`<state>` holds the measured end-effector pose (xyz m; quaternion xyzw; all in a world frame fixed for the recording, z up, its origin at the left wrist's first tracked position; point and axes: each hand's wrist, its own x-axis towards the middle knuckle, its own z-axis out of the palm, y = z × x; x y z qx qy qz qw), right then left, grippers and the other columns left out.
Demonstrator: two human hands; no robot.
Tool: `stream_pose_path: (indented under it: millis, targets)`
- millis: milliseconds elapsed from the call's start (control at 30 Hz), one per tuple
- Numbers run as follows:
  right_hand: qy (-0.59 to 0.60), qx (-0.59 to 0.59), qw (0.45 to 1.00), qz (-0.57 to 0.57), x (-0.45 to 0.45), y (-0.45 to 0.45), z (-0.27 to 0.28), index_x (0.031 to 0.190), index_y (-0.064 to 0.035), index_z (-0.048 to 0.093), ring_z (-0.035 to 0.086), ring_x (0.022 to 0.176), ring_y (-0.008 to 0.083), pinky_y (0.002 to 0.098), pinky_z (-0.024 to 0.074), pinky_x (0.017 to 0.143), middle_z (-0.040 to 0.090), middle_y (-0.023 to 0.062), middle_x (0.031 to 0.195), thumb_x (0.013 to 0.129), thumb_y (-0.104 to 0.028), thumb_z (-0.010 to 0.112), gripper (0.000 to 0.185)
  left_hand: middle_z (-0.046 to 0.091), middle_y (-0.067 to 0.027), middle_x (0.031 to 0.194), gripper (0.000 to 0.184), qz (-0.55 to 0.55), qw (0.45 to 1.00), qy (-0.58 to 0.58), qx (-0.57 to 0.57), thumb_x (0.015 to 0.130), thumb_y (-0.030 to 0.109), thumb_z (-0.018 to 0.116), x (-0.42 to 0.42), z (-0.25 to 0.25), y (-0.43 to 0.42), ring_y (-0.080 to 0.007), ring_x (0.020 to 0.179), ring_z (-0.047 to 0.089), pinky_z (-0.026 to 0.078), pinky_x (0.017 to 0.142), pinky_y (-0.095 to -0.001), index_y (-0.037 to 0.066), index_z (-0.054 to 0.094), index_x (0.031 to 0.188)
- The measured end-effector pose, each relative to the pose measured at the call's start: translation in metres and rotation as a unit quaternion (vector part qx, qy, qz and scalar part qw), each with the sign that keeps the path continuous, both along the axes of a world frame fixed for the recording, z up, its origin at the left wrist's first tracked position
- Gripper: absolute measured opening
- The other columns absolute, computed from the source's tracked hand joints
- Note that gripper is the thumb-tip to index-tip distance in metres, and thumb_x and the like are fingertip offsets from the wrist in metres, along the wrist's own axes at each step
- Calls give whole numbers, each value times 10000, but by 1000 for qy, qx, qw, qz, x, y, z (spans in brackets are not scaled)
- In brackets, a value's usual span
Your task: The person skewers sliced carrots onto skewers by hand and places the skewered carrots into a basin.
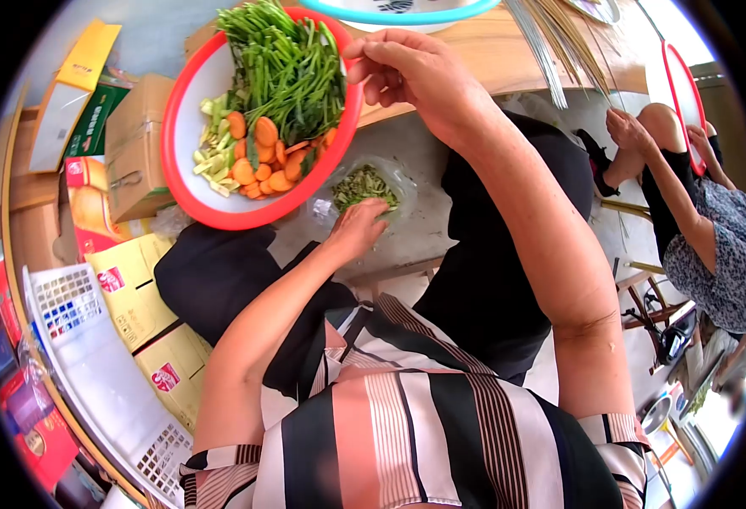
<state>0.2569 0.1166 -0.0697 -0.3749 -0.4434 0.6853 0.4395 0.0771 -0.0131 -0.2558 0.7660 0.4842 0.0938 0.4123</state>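
A red-rimmed white basin (pixel 349 110) holds a bundle of green leafy stalks (pixel 288 72), orange carrot slices (pixel 269 161) and pale green chopped pieces (pixel 214 161). Below and right of it lies a clear plastic bag (pixel 403 182) with small cut green bits (pixel 361 187) inside. My left hand (pixel 361 227) reaches down at the bag's near edge, fingers drawn together; whatever is under the fingertips is hidden. Just beyond the basin's right rim, my right hand (pixel 411 76) is raised with thumb and forefinger pinched and the other fingers curled. I cannot make out anything between them.
Thin skewers (pixel 560 42) lie on the wooden table (pixel 466 64), by a blue-rimmed basin (pixel 398 15). Cardboard boxes (pixel 140 140) and a white plastic crate (pixel 93 365) stand at left. At right another person (pixel 704 246) sits with a red-rimmed basin (pixel 685 102).
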Motion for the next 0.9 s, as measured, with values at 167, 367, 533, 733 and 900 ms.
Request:
stream_pose_path:
  millis: [167,367,533,733,900]
  targets:
    - [-66,25,997,37,-2,-8,-6,942,-41,624,577,635,81,234,433,606,649,15,781,932,-194,485,208,616,-157,1147,279,89,991,-88,44,853,59,589,-6,100,5,-228,974,624,487,832,-288,-3,621,1123]
    - [-127,114,976,136,-19,-27,-23,956,-31,628,584,682,75,244,464,639,650,20,790,937,-238,529,231,643,-97,1059,279,242,931,-271,-39,960,160,508,-41,202,28,-127,896,624,497,811,-265,-35,611,1132]
    - [-68,24,970,234,-32,-41,-13,967,-36,624,524,575,68,217,436,542,603,5,699,952,-226,534,211,635,-112,1090,285,260,894,-360,-66,959,172,509,-57,230,50,-137,944,614,500,832,-275,-41,610,1120]
    - [-30,15,989,143,-27,-32,2,1013,-19,605,446,462,73,217,374,463,527,7,576,984,-186,437,239,675,-53,900,180,276,946,-165,-34,917,140,561,-93,195,89,-100,809,630,509,716,-251,5,661,983]
    - [-20,-1,995,97,-23,-22,-1,1059,3,590,433,455,84,227,364,452,478,5,545,976,-157,427,242,672,-98,825,246,101,986,114,62,754,77,664,-103,122,87,-215,795,636,493,704,-331,75,675,1000]
